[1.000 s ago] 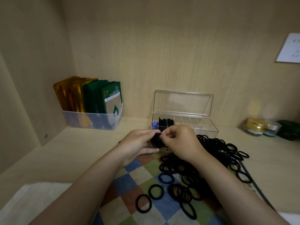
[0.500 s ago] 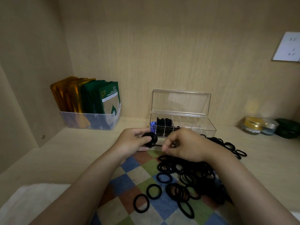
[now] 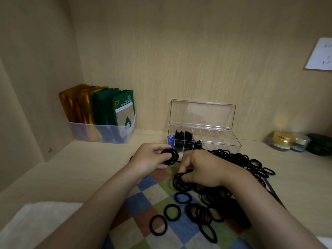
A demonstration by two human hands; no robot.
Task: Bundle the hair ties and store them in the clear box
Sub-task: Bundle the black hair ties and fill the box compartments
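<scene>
My left hand [image 3: 150, 158] holds a small stack of black hair ties [image 3: 170, 155] pinched between thumb and fingers, just in front of the clear box [image 3: 221, 141]. The box stands open with its lid up against the back wall; its left compartments hold black bundles. My right hand [image 3: 203, 169] rests low on the big pile of loose black hair ties [image 3: 237, 162], and its fingertips pinch a few ties [image 3: 179, 180] at the pile's left edge. More single ties [image 3: 172, 212] lie scattered on the chequered cloth.
A chequered cloth [image 3: 143, 202] covers the shelf in front of me. At the back left stands a clear bin of green and orange sachets [image 3: 102, 119]. Small jars [image 3: 282, 141] and a dark green case [image 3: 319, 144] sit at the far right. A white cloth [image 3: 36, 220] lies lower left.
My hands have parted. The left keeps the stack of ties near the box, while the right has dropped down to the pile and taken hold of loose ties.
</scene>
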